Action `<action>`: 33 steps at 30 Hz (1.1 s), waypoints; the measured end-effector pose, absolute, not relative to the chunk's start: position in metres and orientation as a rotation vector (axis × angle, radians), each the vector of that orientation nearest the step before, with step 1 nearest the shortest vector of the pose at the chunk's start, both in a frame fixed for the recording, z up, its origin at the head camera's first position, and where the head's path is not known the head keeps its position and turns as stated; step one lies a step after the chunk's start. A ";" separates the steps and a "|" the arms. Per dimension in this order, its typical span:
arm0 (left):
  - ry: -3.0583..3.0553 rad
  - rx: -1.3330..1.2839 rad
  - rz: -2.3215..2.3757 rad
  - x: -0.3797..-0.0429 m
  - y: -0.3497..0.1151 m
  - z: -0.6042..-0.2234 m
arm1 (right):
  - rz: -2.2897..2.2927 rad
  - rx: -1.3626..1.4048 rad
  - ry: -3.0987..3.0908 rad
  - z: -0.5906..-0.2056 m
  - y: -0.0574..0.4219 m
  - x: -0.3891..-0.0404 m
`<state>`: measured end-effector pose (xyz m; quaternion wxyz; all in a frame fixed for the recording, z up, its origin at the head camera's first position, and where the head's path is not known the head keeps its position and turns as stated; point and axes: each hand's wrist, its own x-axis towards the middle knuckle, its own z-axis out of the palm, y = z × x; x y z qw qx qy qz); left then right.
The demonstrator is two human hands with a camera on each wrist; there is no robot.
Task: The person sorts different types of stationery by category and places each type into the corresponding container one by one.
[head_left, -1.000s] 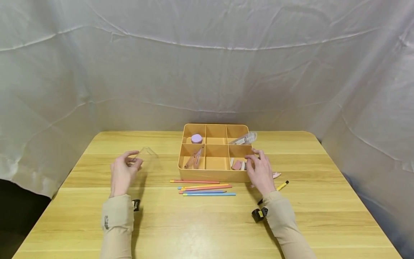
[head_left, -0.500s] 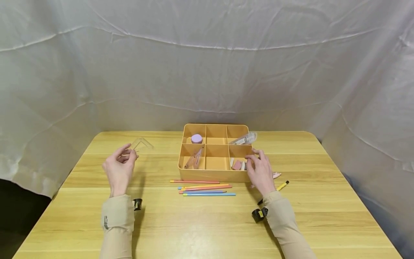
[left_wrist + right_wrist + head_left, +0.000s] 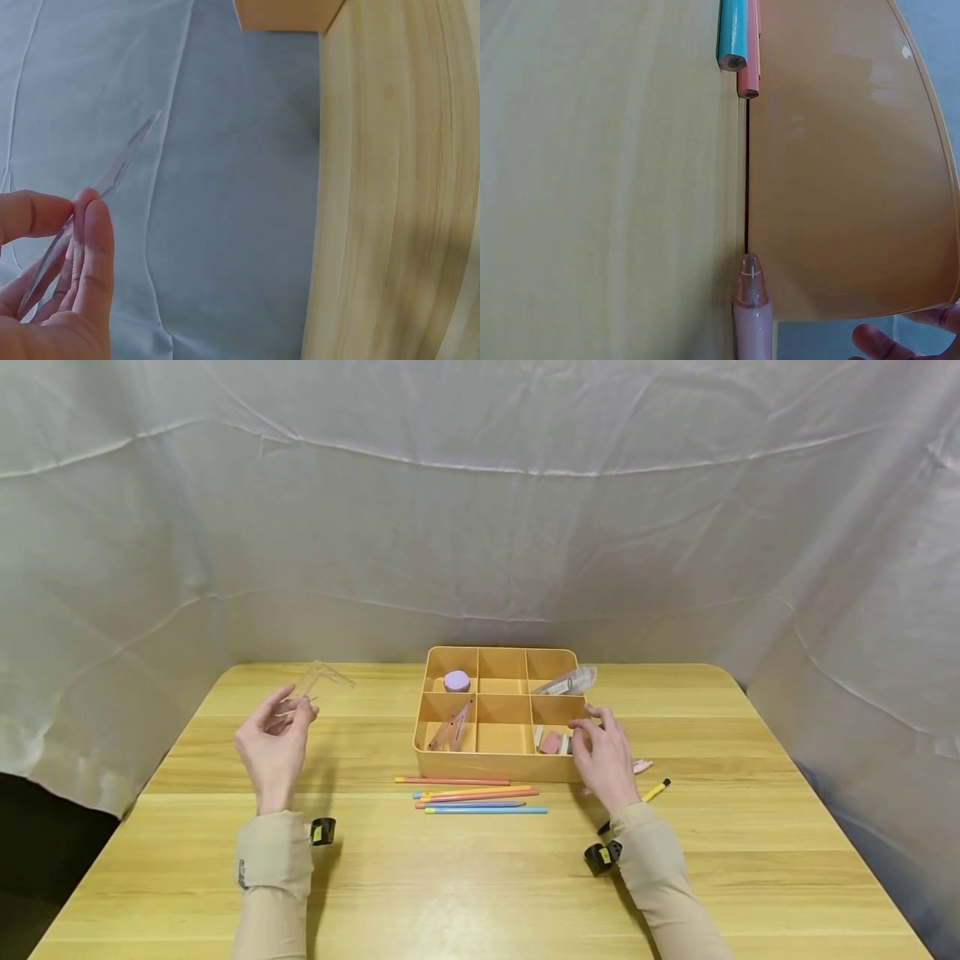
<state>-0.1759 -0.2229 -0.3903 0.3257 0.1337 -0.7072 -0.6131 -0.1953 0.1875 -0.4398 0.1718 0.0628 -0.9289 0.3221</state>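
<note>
My left hand (image 3: 273, 745) pinches a clear set square (image 3: 335, 676) between thumb and fingers, above the left part of the table. The left wrist view shows that set square (image 3: 126, 159) nearly edge-on, tilted upward past the fingertips. At the front right corner of an orange divided box (image 3: 495, 766), my right hand (image 3: 604, 760) rests with relaxed fingers at the rim, over the compartment with pink and white erasers (image 3: 551, 742). Another clear triangle ruler (image 3: 452, 725) leans in the front left compartment.
Several coloured pencils (image 3: 480, 793) lie before the box. A pink pen (image 3: 753, 326) and a yellow pen with black ends (image 3: 656, 790) lie by my right wrist. Behind stand a lavender round item (image 3: 456, 681) and a clear packet (image 3: 567, 682) in back compartments. Grey curtain (image 3: 480, 527) surrounds the table.
My left hand has moved away from me and a little left, taking the set square with it and turning it. My right hand and the box have stayed put.
</note>
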 end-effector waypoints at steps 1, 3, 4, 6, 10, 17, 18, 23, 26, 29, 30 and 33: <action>-1.854 0.341 -1.640 -0.176 -0.223 -0.390 | 0.913 0.180 -2.629 -0.440 0.187 -0.196; -1.861 0.319 -1.696 -0.175 -0.222 -0.389 | 0.903 0.187 -2.608 -0.441 0.187 -0.196; -1.856 0.306 -1.734 -0.175 -0.222 -0.388 | 0.900 0.191 -2.601 -0.442 0.187 -0.196; -1.846 0.279 -1.799 -0.174 -0.220 -0.386 | 0.892 0.198 -2.588 -0.442 0.187 -0.196; -1.837 0.240 -1.893 -0.174 -0.217 -0.385 | 0.902 0.194 -2.604 -0.442 0.187 -0.196; -1.884 0.150 -1.913 -0.175 -0.209 -0.383 | 0.915 0.172 -2.642 -0.440 0.188 -0.196; -1.909 0.139 -1.897 -0.176 -0.208 -0.383 | 0.912 0.169 -2.643 -0.440 0.188 -0.196; -2.043 0.086 -1.808 -0.176 -0.205 -0.385 | 0.905 0.156 -2.657 -0.440 0.188 -0.196; -2.116 0.052 -1.723 -0.175 -0.204 -0.387 | 0.909 0.155 -2.663 -0.439 0.188 -0.195; -2.170 0.030 -1.661 -0.175 -0.204 -0.387 | 0.917 0.153 -2.669 -0.439 0.188 -0.196; -2.184 0.026 -1.646 -0.175 -0.203 -0.387 | 0.921 0.152 -2.672 -0.439 0.188 -0.196; -2.207 0.018 -1.635 -0.174 -0.202 -0.387 | 0.928 0.150 -2.675 -0.439 0.188 -0.196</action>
